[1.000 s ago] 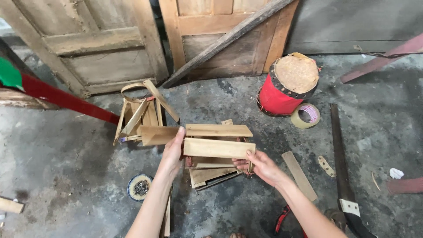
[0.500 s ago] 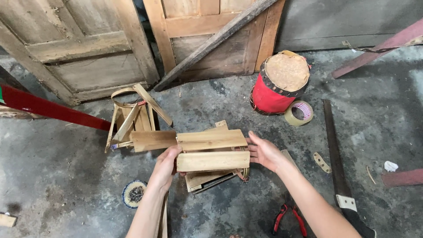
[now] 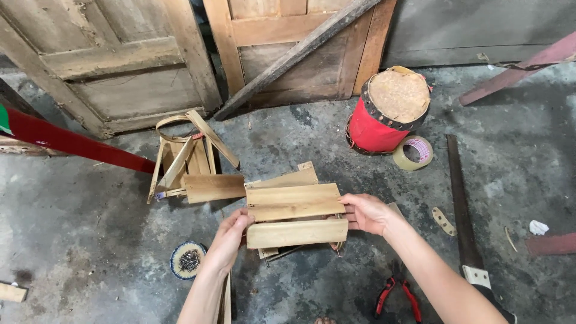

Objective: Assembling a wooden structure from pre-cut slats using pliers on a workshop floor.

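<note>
At the bottom edge of the frame, right of centre, red-handled pliers [image 3: 396, 298] lie on the concrete floor [image 3: 84, 240]; left of centre, a small round dish of nails [image 3: 187, 260] sits just beside the left forearm. Just above, in the middle of the frame, both hands hold a small slatted wooden crate [image 3: 296, 216] clear of the floor; the left hand [image 3: 231, 237] is curled around its left end, thumb on the lower slat, and the right hand [image 3: 367, 213] grips its right end, fingers wrapped over the edge; both are closed on the wood. More loose slats [image 3: 282, 179] show behind and under the crate. To the right, a handsaw [image 3: 461, 210] lies lengthwise along the floor, a small flat metal piece [image 3: 444, 221] between it and the right wrist; a scrap of white paper [image 3: 538, 227] lies near the right edge. Left of centre, a second rough wooden frame [image 3: 186, 165] stands on the floor, one board touching the crate's left side; a red bar [image 3: 72, 143] slants in from the left edge. Farther up, right of centre, a roll of tape [image 3: 413, 152] rests against a red drum [image 3: 387, 111] with a pale top; old wooden doors [image 3: 120, 66] lean along the top of the frame.
</note>
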